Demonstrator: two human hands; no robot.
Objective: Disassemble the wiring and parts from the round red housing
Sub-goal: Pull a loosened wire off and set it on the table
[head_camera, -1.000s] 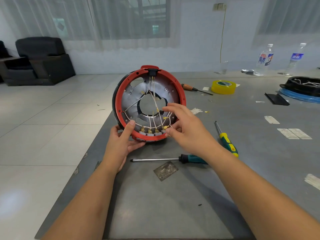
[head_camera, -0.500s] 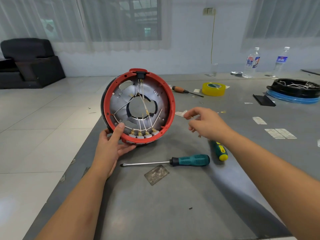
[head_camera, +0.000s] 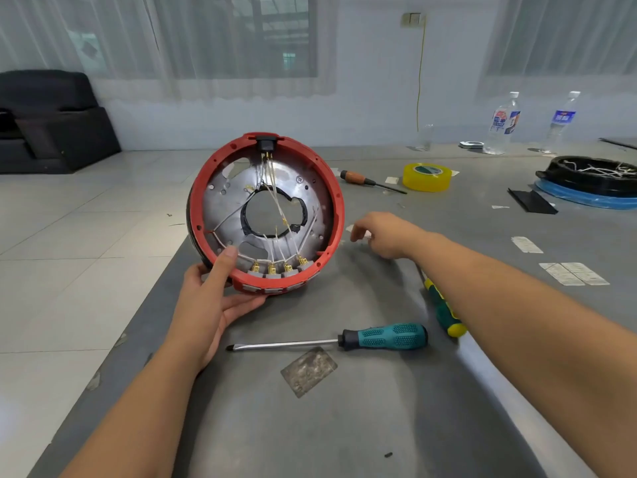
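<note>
The round red housing (head_camera: 336,215) stands on edge on the grey table (head_camera: 344,426), its open side facing me. Inside are a silver plate with a centre hole, white wires (head_camera: 275,198) running from a black socket (head_camera: 267,143) at the top, and several brass terminals (head_camera: 279,267) on grey blocks along the bottom rim. My left hand (head_camera: 210,298) grips the lower left rim, thumb inside. My right hand (head_camera: 382,236) hovers low over the table just right of the housing, fingers curled downward near small white scraps; whether it pinches anything is hidden.
A teal-handled screwdriver (head_camera: 389,337) lies in front of the housing, a green-yellow one (head_camera: 444,313) under my right forearm, a metal scrap (head_camera: 308,370) nearer me. Farther back are an orange-handled screwdriver (head_camera: 358,178), yellow tape (head_camera: 427,177), two bottles (head_camera: 503,124), a black tray (head_camera: 593,175). The table edge runs left.
My right hand left the wires and terminals inside the housing and moved right and down to the table. My left hand kept its grip on the rim.
</note>
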